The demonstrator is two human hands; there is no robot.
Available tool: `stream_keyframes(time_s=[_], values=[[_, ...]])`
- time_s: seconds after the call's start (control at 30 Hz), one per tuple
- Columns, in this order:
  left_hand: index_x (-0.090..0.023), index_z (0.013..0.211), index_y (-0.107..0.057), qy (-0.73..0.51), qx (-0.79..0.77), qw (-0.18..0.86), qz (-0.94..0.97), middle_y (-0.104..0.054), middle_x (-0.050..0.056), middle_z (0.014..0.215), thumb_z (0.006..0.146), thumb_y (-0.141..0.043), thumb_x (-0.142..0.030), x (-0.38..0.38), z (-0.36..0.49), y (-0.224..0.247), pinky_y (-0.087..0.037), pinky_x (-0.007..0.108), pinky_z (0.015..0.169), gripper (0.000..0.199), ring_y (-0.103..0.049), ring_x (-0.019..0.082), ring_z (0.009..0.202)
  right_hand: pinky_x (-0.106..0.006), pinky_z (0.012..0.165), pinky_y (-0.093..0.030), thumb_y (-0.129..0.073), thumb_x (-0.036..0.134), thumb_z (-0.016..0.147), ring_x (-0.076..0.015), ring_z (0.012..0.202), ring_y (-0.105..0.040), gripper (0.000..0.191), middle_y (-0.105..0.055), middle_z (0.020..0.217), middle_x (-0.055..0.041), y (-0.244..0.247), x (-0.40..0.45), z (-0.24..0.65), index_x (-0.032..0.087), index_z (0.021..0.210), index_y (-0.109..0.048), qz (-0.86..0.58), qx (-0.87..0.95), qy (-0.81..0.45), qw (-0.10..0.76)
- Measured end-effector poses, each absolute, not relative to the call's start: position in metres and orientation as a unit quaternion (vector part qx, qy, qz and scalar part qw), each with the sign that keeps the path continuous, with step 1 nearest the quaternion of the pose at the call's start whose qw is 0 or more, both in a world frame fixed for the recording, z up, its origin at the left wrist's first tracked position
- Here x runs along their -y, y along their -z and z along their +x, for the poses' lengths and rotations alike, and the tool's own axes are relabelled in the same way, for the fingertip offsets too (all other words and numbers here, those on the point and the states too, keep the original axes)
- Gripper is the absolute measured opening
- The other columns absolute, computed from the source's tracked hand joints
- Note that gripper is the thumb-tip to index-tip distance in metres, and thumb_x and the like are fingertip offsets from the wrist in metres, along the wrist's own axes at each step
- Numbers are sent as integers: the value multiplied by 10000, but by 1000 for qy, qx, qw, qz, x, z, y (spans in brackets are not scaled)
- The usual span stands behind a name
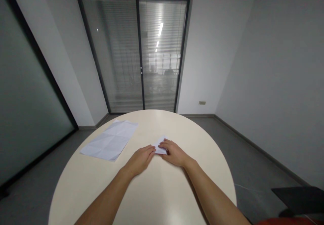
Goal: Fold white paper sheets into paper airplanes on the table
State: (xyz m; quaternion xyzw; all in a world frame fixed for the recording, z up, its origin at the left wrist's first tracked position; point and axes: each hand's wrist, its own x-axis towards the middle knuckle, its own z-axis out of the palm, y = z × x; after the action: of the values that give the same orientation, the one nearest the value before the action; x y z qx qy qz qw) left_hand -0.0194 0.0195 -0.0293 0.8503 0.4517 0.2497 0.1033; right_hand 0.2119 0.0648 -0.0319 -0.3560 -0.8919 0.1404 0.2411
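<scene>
A small piece of white folded paper point(159, 149) lies on the round cream table point(149, 194), between my two hands. My left hand point(141, 159) has its fingers pressed together on the paper's left edge. From the other side, my right hand point(175, 153) curls over the paper, thumb near the lower edge and fingers bent across the top right part. Those fingers cover some of the paper, so its full outline is hidden.
Larger white sheets with crease lines point(111, 140) lie flat toward the table's left edge. Beyond the table stand a glazed door with blinds point(116, 59) and white walls. A dark flat object point(300, 198) sits at the lower right, off the table.
</scene>
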Motion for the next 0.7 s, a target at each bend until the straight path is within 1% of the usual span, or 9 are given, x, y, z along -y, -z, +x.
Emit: stream_keyframes(time_s=[0.1, 0.2, 0.33, 0.47, 0.6, 0.7], values=[[-207, 1204, -658, -264, -453, 130, 841, -703, 64, 1227, 1052, -325, -357, -17, -17, 25, -465, 330, 1042, 396, -639, 188, 1141, -393, 1061, -418, -646, 176, 822, -267, 1188, -587, 332, -722, 1145, -102, 28, -65, 212, 174, 1146, -721, -358, 887, -129, 261], [-217, 1133, -673, -269, -471, 142, 828, -725, 53, 1117, 1052, -317, -350, -16, -15, 20, -489, 317, 958, 388, -661, 191, 1040, -344, 979, -441, -591, 125, 844, -224, 1056, -622, 259, -726, 1042, -80, 24, -65, 211, 184, 1047, -739, -370, 880, -126, 271], [-225, 1071, -677, -262, -504, 124, 814, -727, 50, 1074, 1041, -339, -330, -14, -14, 16, -486, 316, 906, 355, -660, 202, 1008, -309, 898, -431, -551, 192, 924, -196, 937, -619, 172, -705, 946, -64, 17, -63, 210, 184, 929, -723, -396, 875, -120, 252], [-233, 1064, -670, -266, -517, 92, 809, -728, 41, 1063, 1015, -414, -331, -12, -14, 12, -480, 309, 890, 279, -660, 201, 1006, -281, 814, -413, -562, 273, 949, -183, 848, -592, 210, -665, 838, -56, 13, -62, 209, 170, 806, -677, -436, 864, -88, 237], [-234, 1071, -666, -268, -522, 65, 807, -724, 32, 1073, 951, -530, -283, -14, -15, 13, -478, 305, 903, 188, -658, 203, 1022, -275, 783, -399, -543, 314, 968, -184, 838, -584, 262, -654, 802, -54, 11, -61, 209, 173, 778, -656, -451, 857, -75, 239], [-230, 1069, -663, -270, -527, 63, 803, -726, 29, 1070, 950, -504, -222, -16, -16, 15, -476, 300, 899, 199, -659, 194, 1013, -278, 776, -409, -548, 331, 968, -188, 842, -592, 262, -660, 813, -55, 11, -60, 208, 172, 793, -661, -459, 850, -89, 245]])
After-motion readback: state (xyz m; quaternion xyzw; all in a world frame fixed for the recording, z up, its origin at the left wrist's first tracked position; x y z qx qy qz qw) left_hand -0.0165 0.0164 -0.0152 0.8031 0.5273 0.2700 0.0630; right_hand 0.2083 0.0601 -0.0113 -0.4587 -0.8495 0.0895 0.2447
